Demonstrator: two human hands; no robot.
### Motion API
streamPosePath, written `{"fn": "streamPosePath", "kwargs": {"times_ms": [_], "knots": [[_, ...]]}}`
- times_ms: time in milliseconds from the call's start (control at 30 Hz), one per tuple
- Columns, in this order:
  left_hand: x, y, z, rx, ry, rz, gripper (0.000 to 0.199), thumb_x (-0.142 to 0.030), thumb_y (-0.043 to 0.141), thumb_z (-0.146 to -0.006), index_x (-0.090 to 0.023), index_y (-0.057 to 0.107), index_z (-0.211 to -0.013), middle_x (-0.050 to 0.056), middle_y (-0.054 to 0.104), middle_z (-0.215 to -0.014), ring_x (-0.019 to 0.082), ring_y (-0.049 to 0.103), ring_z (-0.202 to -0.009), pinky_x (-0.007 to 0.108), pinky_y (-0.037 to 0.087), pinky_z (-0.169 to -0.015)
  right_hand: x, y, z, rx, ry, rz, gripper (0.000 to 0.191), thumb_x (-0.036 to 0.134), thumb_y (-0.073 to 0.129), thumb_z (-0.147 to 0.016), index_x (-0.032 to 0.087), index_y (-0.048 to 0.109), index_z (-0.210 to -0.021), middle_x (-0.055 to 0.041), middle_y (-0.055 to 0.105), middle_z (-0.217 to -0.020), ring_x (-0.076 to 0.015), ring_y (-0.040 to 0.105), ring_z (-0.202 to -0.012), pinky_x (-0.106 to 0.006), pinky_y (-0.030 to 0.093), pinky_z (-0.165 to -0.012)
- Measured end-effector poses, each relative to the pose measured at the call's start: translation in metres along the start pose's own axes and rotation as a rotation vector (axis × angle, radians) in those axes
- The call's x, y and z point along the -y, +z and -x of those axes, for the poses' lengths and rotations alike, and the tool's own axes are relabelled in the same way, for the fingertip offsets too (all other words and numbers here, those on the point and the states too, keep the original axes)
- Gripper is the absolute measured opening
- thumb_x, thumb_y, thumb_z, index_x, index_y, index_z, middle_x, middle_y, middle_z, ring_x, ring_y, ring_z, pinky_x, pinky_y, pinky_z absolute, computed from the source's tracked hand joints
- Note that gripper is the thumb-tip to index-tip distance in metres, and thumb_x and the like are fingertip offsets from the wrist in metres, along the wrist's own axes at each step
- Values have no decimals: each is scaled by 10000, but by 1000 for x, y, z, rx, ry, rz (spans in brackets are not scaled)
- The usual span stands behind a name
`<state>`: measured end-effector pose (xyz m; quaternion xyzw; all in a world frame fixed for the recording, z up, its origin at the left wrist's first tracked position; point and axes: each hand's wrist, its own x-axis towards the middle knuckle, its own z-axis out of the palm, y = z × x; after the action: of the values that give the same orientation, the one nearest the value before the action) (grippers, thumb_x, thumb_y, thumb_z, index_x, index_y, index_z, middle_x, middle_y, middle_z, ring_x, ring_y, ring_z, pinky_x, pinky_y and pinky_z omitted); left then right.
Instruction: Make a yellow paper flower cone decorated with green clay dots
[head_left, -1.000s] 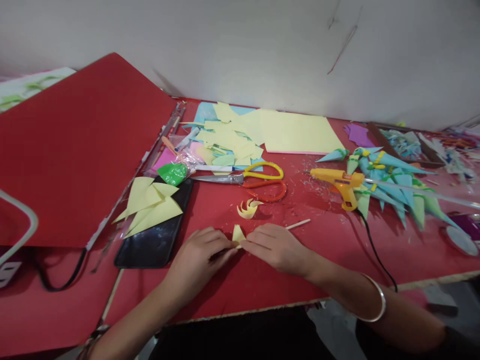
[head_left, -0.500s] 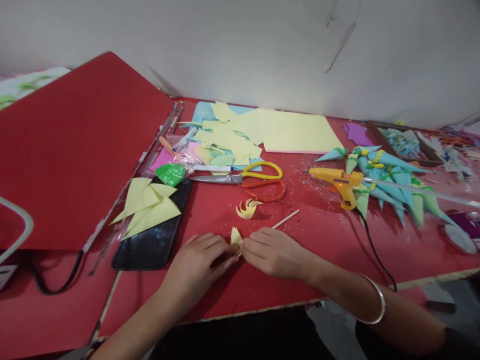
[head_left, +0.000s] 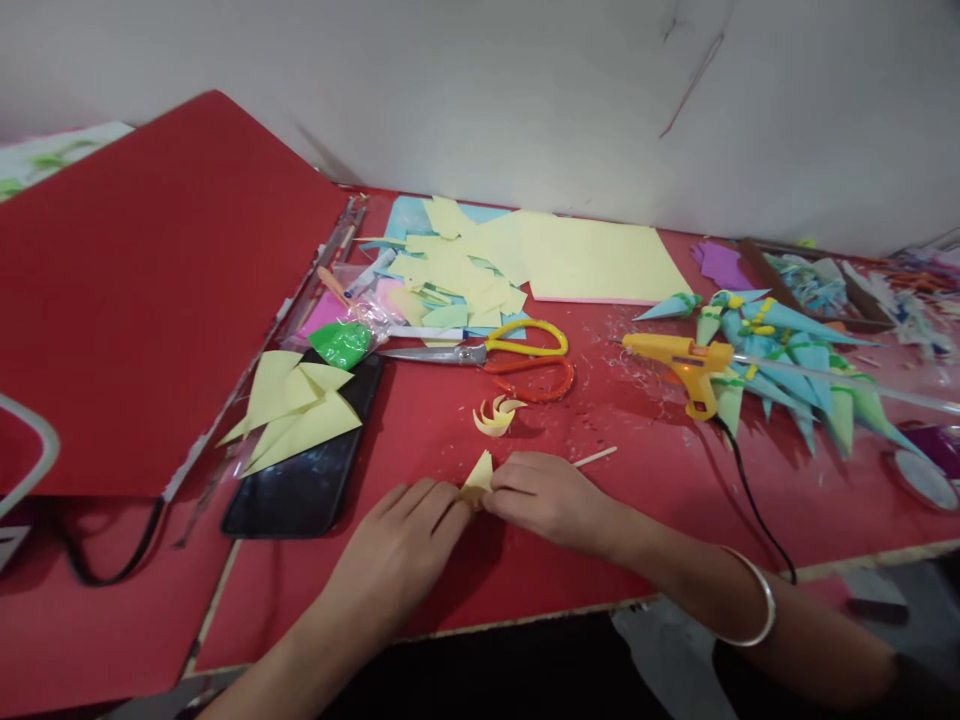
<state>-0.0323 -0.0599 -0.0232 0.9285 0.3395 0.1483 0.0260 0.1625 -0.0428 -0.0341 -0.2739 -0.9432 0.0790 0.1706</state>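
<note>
Between my two hands, near the front of the red table, is a small piece of pale yellow paper [head_left: 478, 474], its pointed tip facing away from me. My left hand [head_left: 420, 525] pinches its left side with closed fingers. The fingers of my right hand [head_left: 553, 498] are closed on its right side. Part of the paper is hidden behind my fingertips. Just beyond lies a curled yellow paper piece [head_left: 496, 416] with several curved points. A thin pale stick [head_left: 595, 457] rests beyond my right hand. Scissors [head_left: 480, 355] with yellow and red handles lie farther back.
A phone [head_left: 300, 500] with yellow paper pieces [head_left: 300, 410] on it lies at left. To the right, a yellow glue gun [head_left: 679, 362] trails a black cord beside blue and green paper cones [head_left: 810, 375]. Yellow scraps [head_left: 450, 265] and sheets [head_left: 600, 262] lie at the back.
The yellow paper between my fingers has turned, its tip now leaning to the right. My left fingers have shifted their grip. The camera view has moved slightly.
</note>
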Motion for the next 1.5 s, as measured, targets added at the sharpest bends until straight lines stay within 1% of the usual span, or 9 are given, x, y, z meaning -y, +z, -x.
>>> {"fn": "streamPosePath", "kwargs": {"times_ms": [300, 633, 733, 833, 967, 1067, 1233, 1367, 1500], "knots": [[4, 1, -1, 37, 152, -128, 342, 1, 258, -813, -104, 563, -926, 57, 603, -726, 172, 547, -613, 305, 470, -596, 11, -2, -6, 13, 294, -252, 177, 183, 438, -870, 148, 546, -733, -29, 544, -730, -141, 447, -699, -257, 383, -652], [6, 2, 8, 32, 162, -135, 338, 1, 242, -824, -100, 556, -900, 57, 594, -688, 179, 542, -594, 307, 459, -567, 14, 0, -1, -8, 266, -177, 138, 202, 462, -865, 142, 552, -779, -33, 564, -768, -144, 449, -719, -254, 382, -666], [8, 4, 3, 44, 48, 53, 319, -59, 254, -860, -128, 562, -814, 44, 594, -674, 155, 545, -585, 265, 445, -545, 13, 5, 4, -40, 180, -45, 153, 201, 450, -871, 142, 566, -792, -31, 575, -769, -147, 453, -707, -260, 370, -634], [10, 2, -5, 162, -130, 280, 258, -166, 348, -871, -156, 554, -715, 19, 592, -651, 129, 548, -574, 222, 417, -525, 12, 6, 7, -74, 105, 37, 199, 172, 418, -883, 134, 576, -769, -30, 578, -741, -146, 461, -689, -261, 367, -615], [12, -10, -14, 321, -358, 537, 168, -300, 456, -834, -174, 562, -804, 8, 613, -725, 126, 550, -614, 214, 405, -563, 13, -7, 7, -127, -11, 103, 240, 123, 375, -888, 116, 598, -798, -48, 614, -786, -155, 493, -721, -268, 392, -634], [10, -19, -17, 386, -459, 734, 254, -407, 465, -814, -175, 570, -825, 8, 602, -741, 129, 528, -630, 213, 381, -557, 15, -20, 6, -202, -139, 171, 205, 95, 410, -864, 114, 610, -818, -42, 633, -802, -151, 517, -733, -269, 408, -645], [4, -16, -17, 646, -596, 1420, 394, -458, 333, -857, -150, 508, -684, -38, 491, -518, 59, 361, -414, 172, 269, -406, 20, -35, 7, -284, -292, 265, 156, 114, 477, -832, 143, 629, -813, -18, 634, -843, -128, 542, -759, -266, 430, -693], [-3, -8, -14, 549, -674, 1734, 297, -451, 483, -796, -159, 459, -748, -72, 476, -491, 26, 290, -343, 149, 209, -347, 22, -40, 8, -295, -344, 282, 138, 154, 501, -823, 152, 637, -799, -11, 628, -840, -120, 541, -740, -265, 433, -674], [-11, -8, -10, 504, -670, 1658, 317, -478, 435, -816, -168, 440, -748, -44, 548, -522, 36, 388, -325, 147, 253, -340, 21, -38, 9, -254, -293, 232, 138, 135, 495, -825, 158, 630, -810, -7, 628, -802, -119, 528, -732, -259, 413, -664]]}}
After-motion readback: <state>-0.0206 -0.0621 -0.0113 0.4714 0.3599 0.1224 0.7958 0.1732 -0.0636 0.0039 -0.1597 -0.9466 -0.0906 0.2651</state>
